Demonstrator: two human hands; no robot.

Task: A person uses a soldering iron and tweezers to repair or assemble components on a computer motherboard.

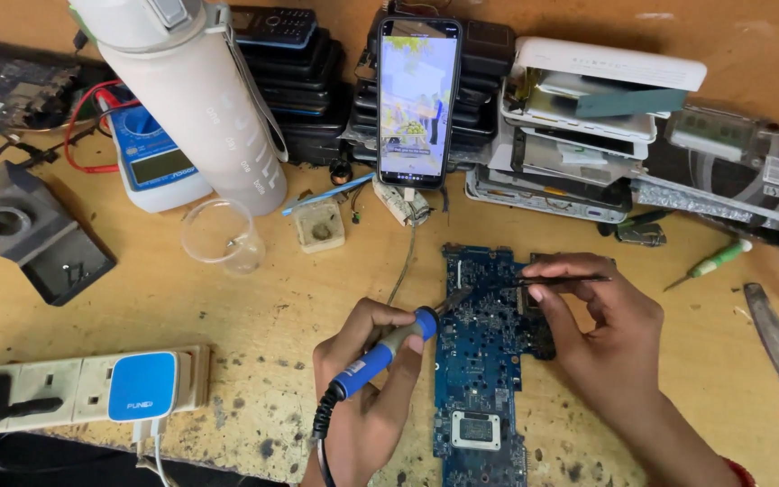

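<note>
Soldering work on the blue circuit board (484, 361), which lies flat near the surface's front edge. The left hand (362, 379) is closed around a blue-handled soldering iron (389, 347), tip angled onto the board's upper part. The right hand (601, 329) pinches tweezers (561, 280) pointing left toward that tip; the exact joint is too small to tell. Next calls for steady, fine contact

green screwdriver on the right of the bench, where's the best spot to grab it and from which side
Probably the green handle, its thick upper-right end, pinched from above across its width. The screwdriver lies flat on the bench with the thin metal tip pointing lower left, so the handle offers the most grip. It lies apart from the right hand.
</note>
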